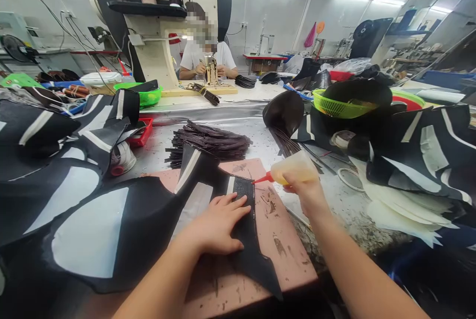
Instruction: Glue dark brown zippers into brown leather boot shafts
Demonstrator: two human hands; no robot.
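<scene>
My left hand [219,222] lies with fingers spread on a black leather piece [247,254], pressing it against a pink board [275,220]. In my right hand [307,192] is a squeeze bottle [297,166] of yellowish liquid, tilted to the left. Its red nozzle [263,178] points at the right edge of the black piece, near the top, and seems to touch it. White and grey strips show on the black material around my left hand.
Dark strips [208,143] are piled beyond the board. Black pieces with white patches [89,224] spread at left; more [427,145] lie at right beside a green basket [344,105]. Across the table a person [223,56] sits at a sewing machine [152,51].
</scene>
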